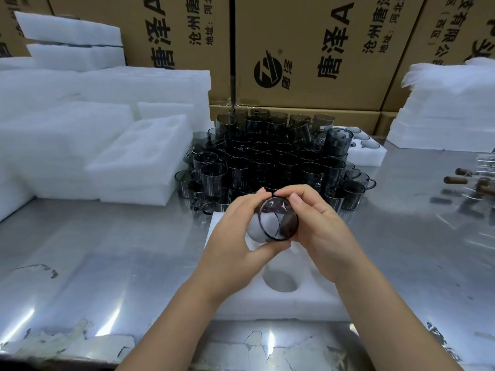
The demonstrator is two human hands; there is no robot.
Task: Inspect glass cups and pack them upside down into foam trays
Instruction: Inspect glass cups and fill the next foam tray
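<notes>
- Steel tabletop [107,250], scuffed and reflective, carries a white foam tray [241,303] at its near edge; the one round cavity in view holds nothing.
- Above that tray, the left hand [235,236] and right hand [321,236] both curl round one smoky glass cup [276,223]. Fingertips and thumbs pinch it, one round end turned to the viewer, probably to inspect it.
- Massed cups [267,162] wait just beyond, within reach.
- Spare foam trays [139,162] are stacked left.
- Cartons [321,49] behind read "唐泽", "沧州", "地址:河北".
</notes>
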